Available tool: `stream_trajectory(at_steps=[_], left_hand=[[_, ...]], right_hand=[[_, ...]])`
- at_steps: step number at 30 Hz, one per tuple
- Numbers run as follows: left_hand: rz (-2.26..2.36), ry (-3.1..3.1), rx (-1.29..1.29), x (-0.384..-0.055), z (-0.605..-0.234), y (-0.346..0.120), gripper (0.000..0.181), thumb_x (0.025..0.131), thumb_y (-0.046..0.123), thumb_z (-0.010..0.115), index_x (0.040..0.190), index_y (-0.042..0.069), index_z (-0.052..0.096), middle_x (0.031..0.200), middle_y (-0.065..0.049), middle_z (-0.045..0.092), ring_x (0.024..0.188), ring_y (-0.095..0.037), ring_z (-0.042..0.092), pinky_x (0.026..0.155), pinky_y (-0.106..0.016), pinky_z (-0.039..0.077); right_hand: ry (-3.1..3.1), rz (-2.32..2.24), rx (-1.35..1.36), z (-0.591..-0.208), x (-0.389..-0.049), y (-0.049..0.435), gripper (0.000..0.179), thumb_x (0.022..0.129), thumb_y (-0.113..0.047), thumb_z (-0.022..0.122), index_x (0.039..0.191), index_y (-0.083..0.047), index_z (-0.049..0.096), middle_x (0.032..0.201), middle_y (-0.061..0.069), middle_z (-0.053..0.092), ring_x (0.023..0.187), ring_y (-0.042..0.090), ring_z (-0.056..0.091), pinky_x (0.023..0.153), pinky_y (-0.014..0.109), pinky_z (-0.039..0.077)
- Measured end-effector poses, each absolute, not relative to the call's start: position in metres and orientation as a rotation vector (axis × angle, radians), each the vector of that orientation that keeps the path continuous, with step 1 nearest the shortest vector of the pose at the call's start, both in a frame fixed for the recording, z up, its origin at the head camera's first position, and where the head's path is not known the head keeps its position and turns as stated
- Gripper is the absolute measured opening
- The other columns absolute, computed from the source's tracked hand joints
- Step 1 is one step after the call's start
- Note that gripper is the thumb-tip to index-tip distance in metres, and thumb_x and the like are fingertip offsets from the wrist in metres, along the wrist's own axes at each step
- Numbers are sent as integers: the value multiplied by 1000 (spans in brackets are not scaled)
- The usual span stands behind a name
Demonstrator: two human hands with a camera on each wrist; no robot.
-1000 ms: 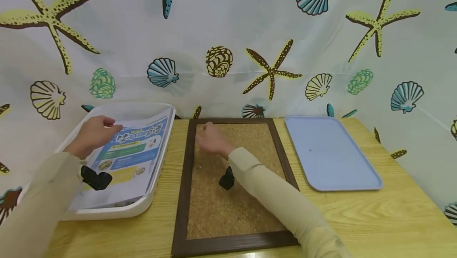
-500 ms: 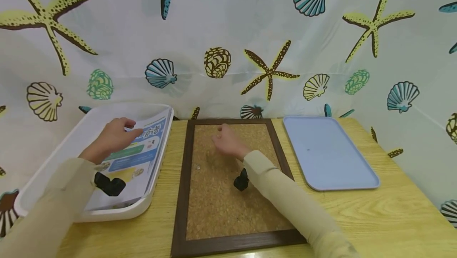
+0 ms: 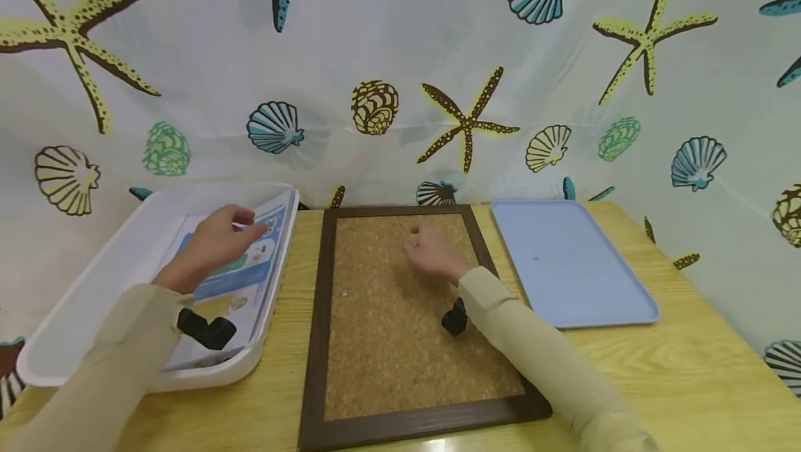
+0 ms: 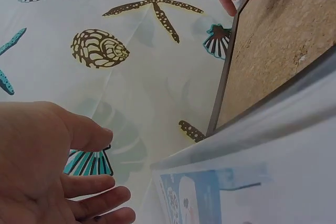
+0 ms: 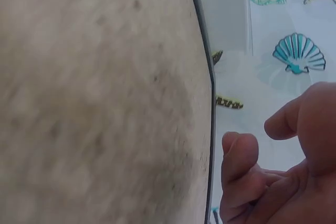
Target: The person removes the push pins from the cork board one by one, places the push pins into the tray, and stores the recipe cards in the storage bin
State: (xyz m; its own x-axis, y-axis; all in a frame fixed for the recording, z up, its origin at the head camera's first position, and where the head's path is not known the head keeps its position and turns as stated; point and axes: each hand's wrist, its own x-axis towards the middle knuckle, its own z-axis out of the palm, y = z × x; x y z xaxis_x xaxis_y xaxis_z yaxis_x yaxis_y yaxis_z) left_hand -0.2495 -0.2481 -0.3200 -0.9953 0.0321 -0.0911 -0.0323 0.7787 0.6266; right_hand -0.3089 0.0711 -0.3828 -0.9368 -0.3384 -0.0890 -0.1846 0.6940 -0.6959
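My left hand (image 3: pixel 215 243) hovers over a white plastic tub (image 3: pixel 50 348), its thumb and fingers apart with nothing between them. Under it lie printed sheets (image 3: pixel 244 271) in blue, green and yellow, partly covered by the hand and sleeve. In the left wrist view the fingers of that hand (image 4: pixel 58 166) are relaxed. Over the upper part of a brown-framed cork board (image 3: pixel 382 341) is my right hand (image 3: pixel 434 252). The right wrist view shows this hand (image 5: pixel 278 171) with fingers loosely bent, a gap between thumb and forefinger, and no object in it.
To the right of the board a light blue tray (image 3: pixel 569 264) lies on the wood-grain table (image 3: pixel 682 375). A white curtain (image 3: pixel 350 35) printed with starfish and shells hangs behind the table and along its right side. A black wrist camera (image 3: pixel 206 330) sits on each sleeve.
Both hands have moved to the right: the left across the sheets in the tub, the right from the board's upper left toward its upper right. The head view has shifted slightly.
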Motion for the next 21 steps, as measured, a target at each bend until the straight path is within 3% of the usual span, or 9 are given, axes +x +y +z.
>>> stream_trajectory(at_steps=[2,6,12,17,21], left_hand=[[1026,2873,54,-251,-321,-244,66,93,45,43,135,-6,32,135,-28,37,119,-41,41,91,-50,43],[1040,2850,88,-250,-326,-234,62,94,39,45,133,-7,33,134,-28,39,118,-41,42,92,-50,43],[993,2904,166,-247,-333,-224,58,94,34,47,129,-10,36,129,-29,43,113,-42,44,93,-52,41],[978,2895,233,-245,-331,-217,56,94,32,48,129,-11,37,130,-30,42,115,-43,44,92,-52,41],[968,2888,296,-244,-326,-212,55,94,31,48,130,-10,36,133,-30,39,119,-46,41,92,-54,41]], right_hand=[[2719,-1065,-403,-382,-307,78,48,96,-22,39,136,4,35,55,-4,41,44,9,33,44,24,31],[2761,-1030,-402,-386,-303,90,47,95,-23,40,133,5,38,63,-2,47,47,9,38,47,23,34],[2785,-939,-451,-391,-301,106,45,96,-22,41,133,2,40,62,-1,49,43,9,36,46,23,33],[2822,-879,-462,-387,-299,123,44,96,-22,42,133,0,40,84,7,63,56,13,51,54,26,42],[2851,-883,-486,-381,-300,134,43,95,-20,43,132,2,40,94,13,64,64,14,55,60,27,45]])
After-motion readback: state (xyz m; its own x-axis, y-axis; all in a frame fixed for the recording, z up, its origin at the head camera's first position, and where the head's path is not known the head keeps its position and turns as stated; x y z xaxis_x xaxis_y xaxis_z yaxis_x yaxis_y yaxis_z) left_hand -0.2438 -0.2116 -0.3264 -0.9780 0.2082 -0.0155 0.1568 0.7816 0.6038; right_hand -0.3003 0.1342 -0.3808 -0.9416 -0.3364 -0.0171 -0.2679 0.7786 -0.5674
